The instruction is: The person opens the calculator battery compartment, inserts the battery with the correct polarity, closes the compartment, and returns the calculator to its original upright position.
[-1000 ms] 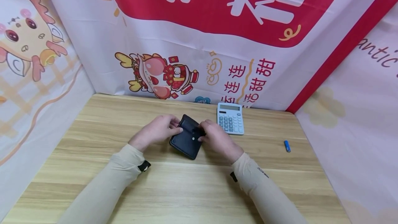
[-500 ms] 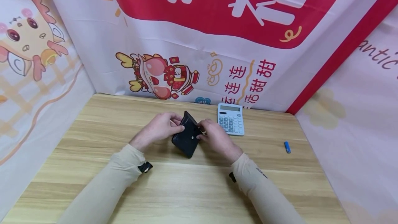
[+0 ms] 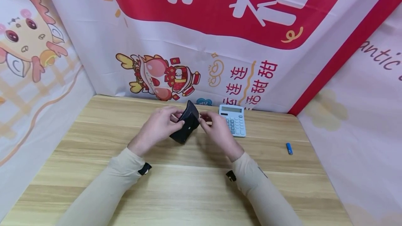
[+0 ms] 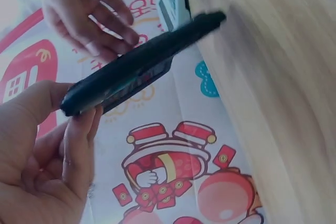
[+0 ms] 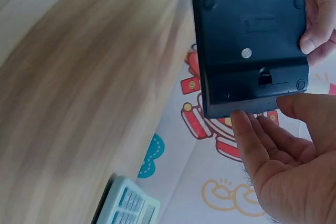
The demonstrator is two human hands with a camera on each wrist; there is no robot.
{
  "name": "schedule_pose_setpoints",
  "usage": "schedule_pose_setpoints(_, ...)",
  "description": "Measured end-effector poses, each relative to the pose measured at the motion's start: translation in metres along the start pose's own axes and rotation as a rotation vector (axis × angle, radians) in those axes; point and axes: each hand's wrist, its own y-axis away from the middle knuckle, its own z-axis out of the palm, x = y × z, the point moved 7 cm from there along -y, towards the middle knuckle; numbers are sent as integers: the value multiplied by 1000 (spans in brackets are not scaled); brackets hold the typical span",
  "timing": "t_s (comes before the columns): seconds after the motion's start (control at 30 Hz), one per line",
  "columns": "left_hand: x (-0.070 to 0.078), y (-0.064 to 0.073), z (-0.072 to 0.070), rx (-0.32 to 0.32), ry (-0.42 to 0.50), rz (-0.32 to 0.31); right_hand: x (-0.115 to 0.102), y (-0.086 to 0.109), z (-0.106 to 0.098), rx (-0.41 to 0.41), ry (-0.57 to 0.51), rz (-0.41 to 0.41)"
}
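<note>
Holds the black device [image 5: 252,30] at a tilt over the table [image 3: 188,191], underside toward the head camera, pinching one side edge between thumb and fingers of the left hand [image 3: 157,123], presumably to steady it and bring the latch slot [image 5: 265,78] into sight. Grips the edge beside that slot with thumb and fingertips of the right hand [image 3: 220,129], probably as a second support. Has the pale blue calculator [image 3: 238,126] lying beyond the right hand, near the backdrop [image 3: 213,27], and the blue cylinder [image 3: 289,148] well apart to the right, perhaps giving both hands room.
</note>
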Motion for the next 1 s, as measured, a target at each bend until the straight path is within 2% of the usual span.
schedule_pose_setpoints(0.2, 19, 7, -5, 116, -212, 161, -5, -4, -4, 28, -119, 19)
schedule_pose_setpoints(0.3, 28, 10, -3, 153, -331, 244, -4, -6, -5, 25, -271, 49)
schedule_pose_setpoints(0.43, 37, 13, 4, 188, -533, 360, 0, -8, -5, 7, -512, 142)
schedule_pose_setpoints(0.53, 41, 16, 11, 206, -680, 423, 2, -9, -4, -8, -611, 204)
schedule_pose_setpoints(0.8, 46, 22, 36, 231, -953, 581, 10, -14, 1, -2, -734, 316)
schedule_pose_setpoints(0.9, 45, 21, 40, 254, -1002, 605, 16, -16, 3, 17, -744, 340)
schedule_pose_setpoints(1.0, 42, 19, 41, 249, -993, 596, 20, -17, 4, 27, -752, 346)
